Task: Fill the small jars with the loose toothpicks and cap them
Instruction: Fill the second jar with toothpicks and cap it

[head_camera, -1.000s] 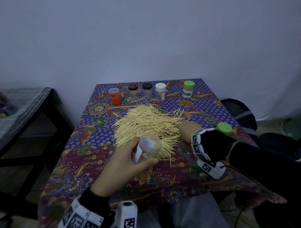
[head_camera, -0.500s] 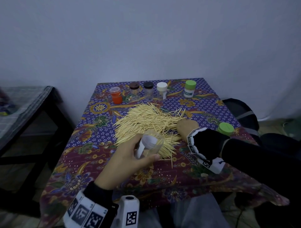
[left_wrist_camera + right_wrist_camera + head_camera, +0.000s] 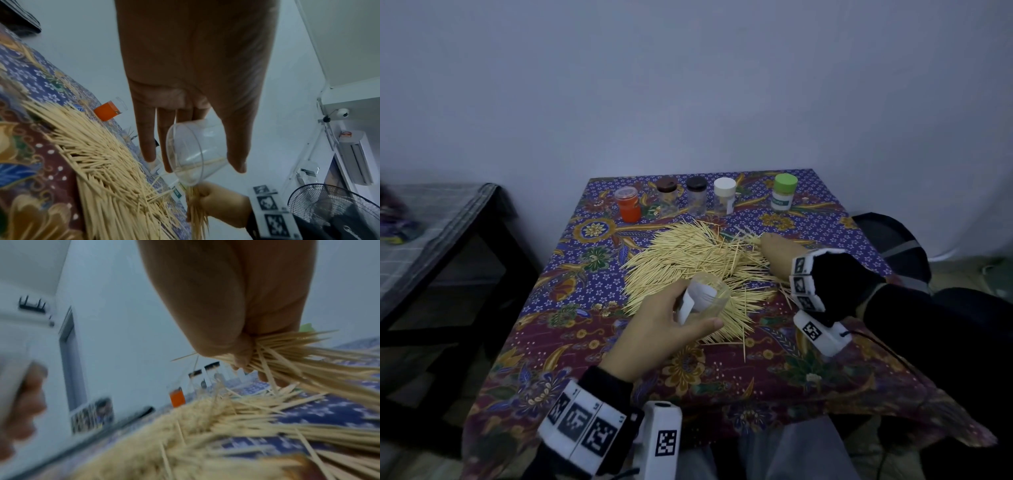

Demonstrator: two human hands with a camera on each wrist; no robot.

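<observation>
My left hand (image 3: pixel 654 329) grips the open jar (image 3: pixel 707 298) over the pile's (image 3: pixel 688 260) near edge. My right hand (image 3: pixel 218 203) clutches a bundle (image 3: pixel 287 353) at the far right. The picks look light, stiff and splay easily, so I'd grip mid-length.

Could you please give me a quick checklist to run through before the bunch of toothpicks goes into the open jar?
1. Open jar uncapped, held by left hand: ok.
2. Jar has room: ok, only a few picks inside in the left wrist view.
3. Right hand grips a bunch of toothpicks: ok.
4. Bunch aligned for the mouth: not ok, the ends splay.
5. Bunch over the jar mouth: not ok, it is at the far right of the toothpick pile.
6. Cap for this jar within reach: cannot tell.
</observation>
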